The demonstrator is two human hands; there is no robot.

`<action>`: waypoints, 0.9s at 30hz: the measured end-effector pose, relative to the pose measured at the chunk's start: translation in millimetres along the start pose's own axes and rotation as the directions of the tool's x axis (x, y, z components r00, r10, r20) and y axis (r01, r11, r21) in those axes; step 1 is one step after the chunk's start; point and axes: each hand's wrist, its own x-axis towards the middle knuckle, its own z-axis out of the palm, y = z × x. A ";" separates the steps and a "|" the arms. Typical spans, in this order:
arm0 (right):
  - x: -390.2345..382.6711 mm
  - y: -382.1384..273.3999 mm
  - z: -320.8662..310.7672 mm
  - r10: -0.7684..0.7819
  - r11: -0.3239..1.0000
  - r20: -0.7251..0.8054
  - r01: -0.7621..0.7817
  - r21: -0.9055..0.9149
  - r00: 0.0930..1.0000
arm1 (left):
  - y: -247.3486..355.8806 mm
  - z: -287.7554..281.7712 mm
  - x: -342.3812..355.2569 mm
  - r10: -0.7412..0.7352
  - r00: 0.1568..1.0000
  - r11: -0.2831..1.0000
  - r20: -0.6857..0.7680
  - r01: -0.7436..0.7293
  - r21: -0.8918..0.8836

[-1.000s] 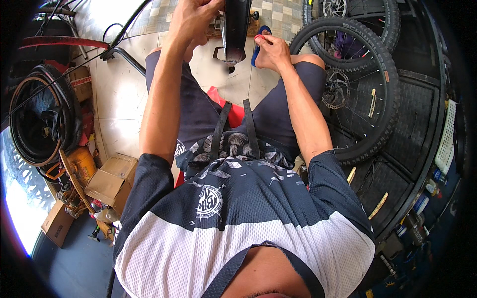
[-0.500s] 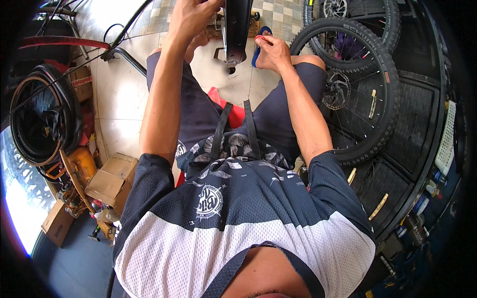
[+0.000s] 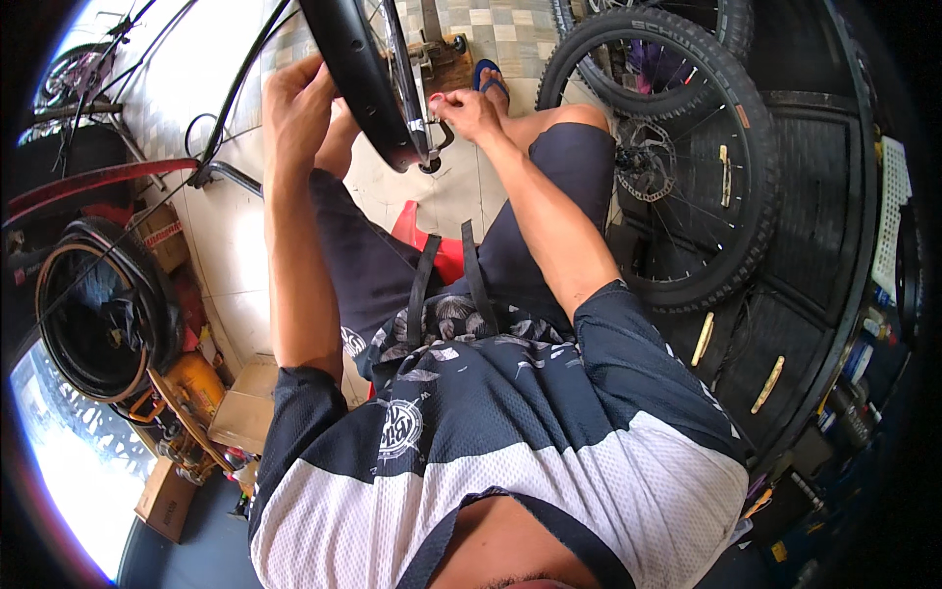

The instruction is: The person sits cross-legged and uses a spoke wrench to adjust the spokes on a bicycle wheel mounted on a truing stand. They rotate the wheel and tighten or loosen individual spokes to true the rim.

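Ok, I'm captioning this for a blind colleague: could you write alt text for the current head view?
A person's left hand is beside a black bicycle rim, while the right hand pinches a small red item near the rim's lower end. A knobby-tyred bicycle wheel is at the right.
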 end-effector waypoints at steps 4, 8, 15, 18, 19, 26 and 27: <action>3.3 4.3 19.1 0.101 0.995 -0.002 -0.101 0.027 0.995 | -4.2 0.0 -0.6 -0.073 0.996 0.995 -0.056 0.069 -0.067; 4.4 4.1 27.4 0.177 0.984 0.031 -0.178 0.011 0.984 | 1.2 -2.8 -4.4 -0.148 0.989 0.985 0.011 0.148 -0.084; 9.8 0.5 38.4 0.200 0.979 -0.059 -0.198 0.048 0.978 | 13.0 1.6 -12.4 -0.140 0.989 0.970 0.037 0.144 -0.193; 9.4 0.9 41.9 0.208 0.978 -0.076 -0.204 0.051 0.975 | 14.6 1.7 -13.0 -0.240 0.971 0.957 0.009 0.238 -0.166; 9.1 0.5 43.1 0.202 0.979 -0.083 -0.199 0.045 0.976 | 14.9 1.9 -13.5 -0.235 0.972 0.955 0.017 0.234 -0.185; 7.0 -9.5 47.4 0.112 0.993 -0.108 -0.117 -0.035 0.988 | 15.4 4.6 -13.4 -0.164 0.986 0.977 0.001 0.163 -0.136; 7.7 -8.6 47.2 0.064 0.994 -0.099 -0.073 -0.086 0.993 | 15.6 2.3 -12.4 -0.207 0.978 0.973 0.007 0.207 -0.099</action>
